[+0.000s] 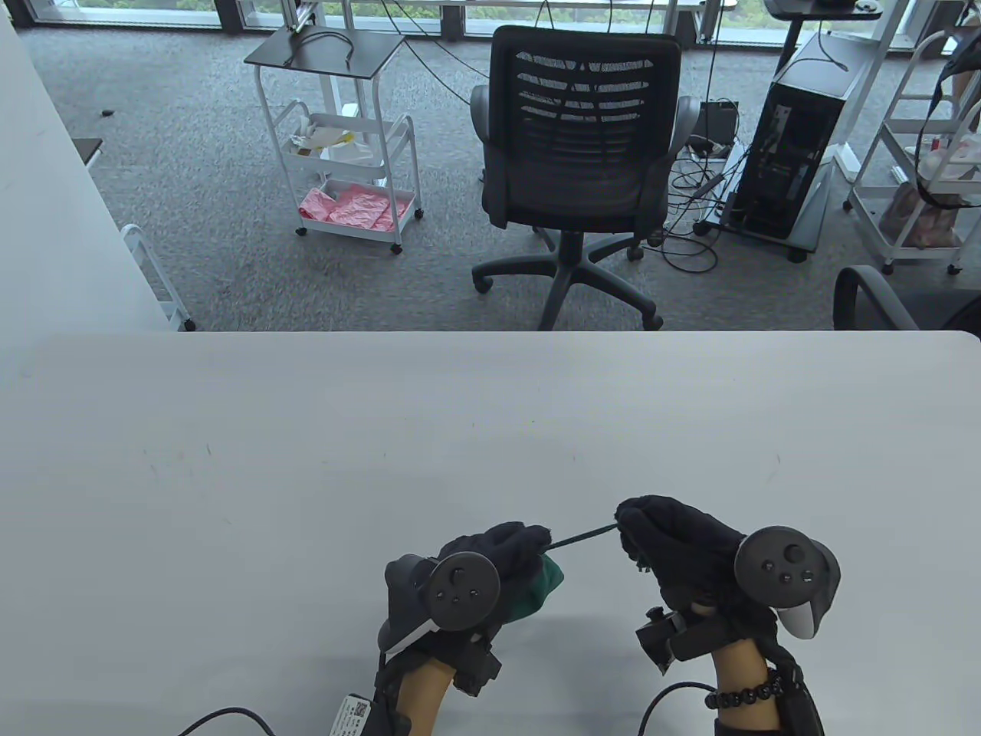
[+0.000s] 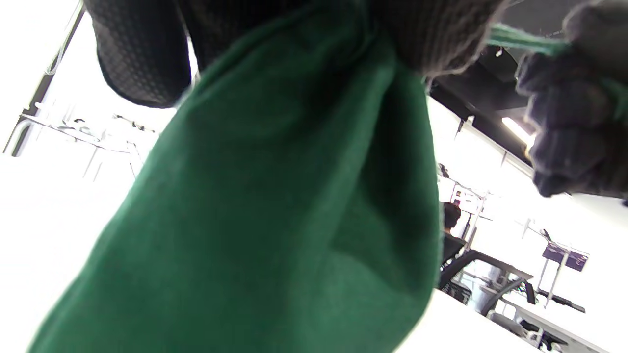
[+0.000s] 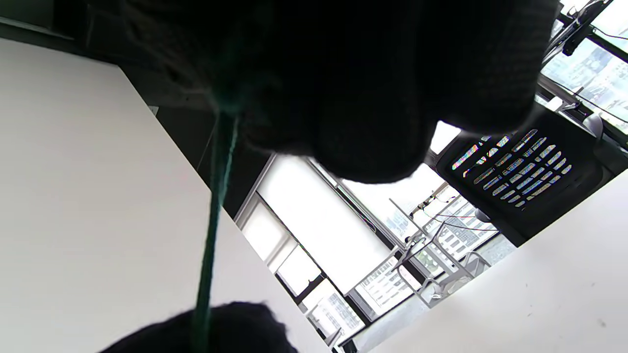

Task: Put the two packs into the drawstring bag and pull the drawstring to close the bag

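one green drawstring bag [image 1: 546, 586] is in view, bunched under the left hand [image 1: 490, 563] near the front edge of the white bench [image 1: 306, 475]; only a small fold of green cloth shows past the glove in the table view, while the left wrist view is filled by the bag's hanging body [image 2: 274, 220], which looks full and rounded. the two packs are not visible anywhere, so whether they are inside cannot be told from sight. one drawstring [image 1: 579, 537] runs taut and slightly upward from the left hand to the right hand [image 1: 674, 537], and in the right wrist view it shows as a thin green cord [image 3: 213, 235] stretched from the dark glove at top down to the other glove at the bottom edge. two hands are at work, each with a round black tracker on its back. the left hand is curled over the neck of the bag, fingers closed round the gathered cloth, wrist coming up from the bottom edge. the right hand sits just to the right, well clear of the bag, its fingers folded into a fist that pinches the end of the drawstring, knuckles turned toward the left hand. beyond the bench stands one black office chair [image 1: 582, 153].
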The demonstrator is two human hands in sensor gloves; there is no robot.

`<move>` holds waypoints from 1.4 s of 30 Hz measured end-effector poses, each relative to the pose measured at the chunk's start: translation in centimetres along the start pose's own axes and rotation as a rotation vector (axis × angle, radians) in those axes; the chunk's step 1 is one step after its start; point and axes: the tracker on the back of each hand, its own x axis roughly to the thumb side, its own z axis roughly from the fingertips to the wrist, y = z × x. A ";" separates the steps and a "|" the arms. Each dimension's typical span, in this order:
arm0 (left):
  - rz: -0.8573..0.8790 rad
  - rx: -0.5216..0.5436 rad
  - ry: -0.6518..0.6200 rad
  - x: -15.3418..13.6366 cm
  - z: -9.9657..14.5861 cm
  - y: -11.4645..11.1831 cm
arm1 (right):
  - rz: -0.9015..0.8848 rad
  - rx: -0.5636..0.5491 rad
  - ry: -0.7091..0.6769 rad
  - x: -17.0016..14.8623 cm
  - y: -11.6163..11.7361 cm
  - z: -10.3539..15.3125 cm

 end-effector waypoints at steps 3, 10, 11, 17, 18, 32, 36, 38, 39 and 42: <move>-0.018 0.022 0.025 -0.8 0.1 0.4 | 0.075 0.015 0.023 -0.3 0.6 -0.1; -0.064 0.103 0.076 -2.1 0.2 1.4 | 0.350 0.106 0.099 -2.2 2.2 -0.5; -0.077 0.115 0.078 -2.1 0.1 1.6 | 0.381 0.135 0.114 -2.7 2.6 -0.5; -0.149 0.146 0.081 -2.7 -1.1 2.1 | 0.382 0.250 0.217 -4.3 3.3 -0.6; -0.148 0.157 0.080 -3.0 -1.4 2.2 | 0.383 0.251 0.224 -4.5 3.3 -0.6; -0.221 0.097 0.066 -8.3 -4.4 -0.3 | 0.400 0.217 0.264 -4.5 3.1 -0.2; -0.256 -0.028 0.008 -7.9 -2.8 -2.0 | 0.390 0.230 0.266 -4.4 3.4 -0.1; -0.276 -0.104 -0.019 -7.4 -2.1 -2.5 | 0.395 0.241 0.261 -4.2 3.7 -0.1; -0.287 -0.139 -0.024 -7.2 -1.8 -2.7 | 0.395 0.246 0.259 -4.2 3.8 -0.1; -0.339 -0.303 -0.054 -6.6 -0.8 -3.4 | 0.388 0.258 0.257 -4.0 4.1 -0.1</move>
